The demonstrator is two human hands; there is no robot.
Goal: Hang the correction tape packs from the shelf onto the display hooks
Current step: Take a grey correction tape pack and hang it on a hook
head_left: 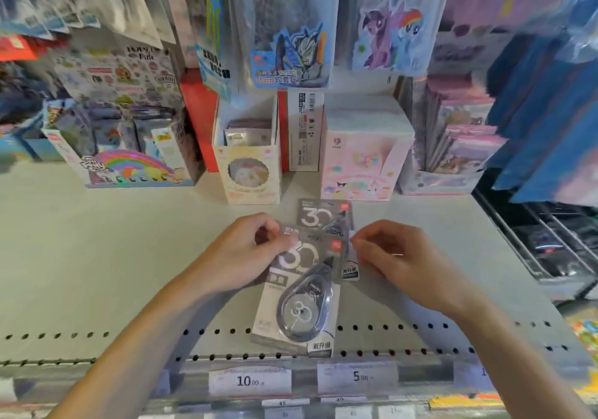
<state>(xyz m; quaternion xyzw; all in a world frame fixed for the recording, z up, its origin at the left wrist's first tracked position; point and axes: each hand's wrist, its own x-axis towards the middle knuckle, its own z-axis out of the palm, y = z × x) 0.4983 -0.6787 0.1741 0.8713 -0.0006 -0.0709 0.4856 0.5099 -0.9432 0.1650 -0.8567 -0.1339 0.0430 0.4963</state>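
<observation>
I see one head-camera view looking down on a pale grey shop shelf (97, 257) with two rows of small holes along its front edge.

My left hand (246, 253) reaches in from the lower left. Its fingers are curled and pinch the top left corner of a correction tape pack (301, 292), a grey and white card with a large "30" and a dark teardrop-shaped dispenser under clear plastic. The pack lies near the middle of the shelf, tilted, with its lower end reaching the holes at the front edge.

My right hand (398, 257) comes in from the lower right. Its fingertips are drawn together at the pack's top right corner, seemingly pinching the edge there, though blur hides the exact contact.

A second correction tape pack (323, 216) lies flat just behind the first, towards the back of the shelf, partly covered by it.

Along the back edge stand display boxes: a rainbow box (129, 166) at the left, a cream box (247, 160) in the middle and a pink box (362, 160) to its right. Cartoon packets hang above them.

Price labels (249, 381) reading 10.00 and 5.00 sit under the front edge.
</observation>
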